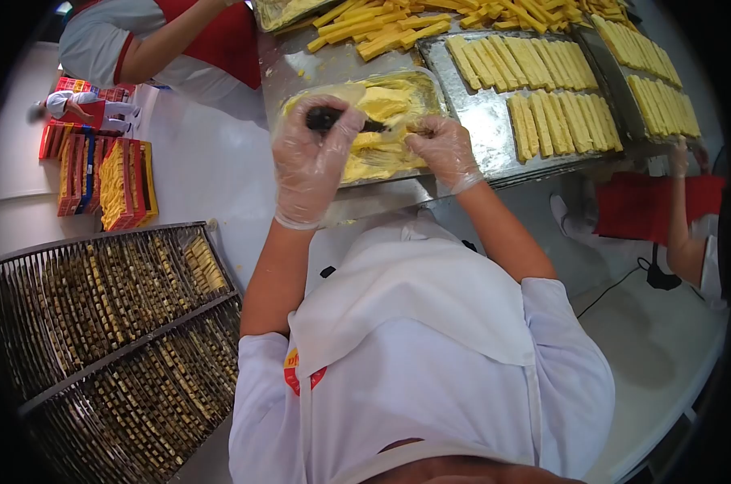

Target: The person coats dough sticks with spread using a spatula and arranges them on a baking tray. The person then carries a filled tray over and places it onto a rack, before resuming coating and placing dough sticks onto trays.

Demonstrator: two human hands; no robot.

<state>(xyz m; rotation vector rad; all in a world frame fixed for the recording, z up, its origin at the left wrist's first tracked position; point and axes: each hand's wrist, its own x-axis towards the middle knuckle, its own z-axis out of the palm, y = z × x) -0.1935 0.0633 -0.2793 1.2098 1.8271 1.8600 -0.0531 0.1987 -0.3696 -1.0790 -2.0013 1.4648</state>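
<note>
"Left hand?"

"My left hand, in a clear plastic glove, was closed round the black-handled tool. Fingers curled, thumb along the near side. The tool pointed across toward my other hand."

"And the right?"

"My right hand, gloved too, was partly curled, fingertips drawn together near the tool's far end. Something small and pale showed there. Whether I pinched it or only touched it, I could not tell."

"Where was the tool?"

"Above the tray, over the yellow cream. Cream lay thick and uneven, smeared up the sides. Both hands were at the tray, left over its left part, right by its right edge."

"What lay about?"

"Right of the tray, a metal sheet with two rows of coated sticks, side by side. Beyond the tray, a loose heap of smooth yellow sticks. To my far left, a co-worker in a red apron, arm reaching over the table."
</note>
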